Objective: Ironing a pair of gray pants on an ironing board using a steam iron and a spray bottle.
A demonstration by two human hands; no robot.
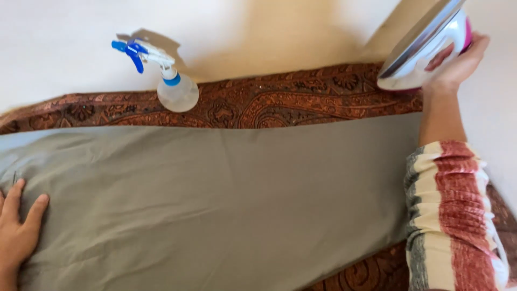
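Rightward, grip (pixel 458 67) closed around iron (pixel 425 46)

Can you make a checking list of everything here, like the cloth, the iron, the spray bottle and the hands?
Surface: patterned brown-red cloth spread on a pale floor.
Job's things: grey-green fabric laid flat over the patterned cloth, slightly creased at its left end; pink and white iron lifted and tilted, soleplate showing.
Clutter: clear spray bottle with blue trigger, upright at the patterned cloth's far edge.
Grippers: left hand flat on the fabric; right hand grips the iron, striped sleeve on that arm.
Cables: nothing seen.
Surroundings: only pale floor.
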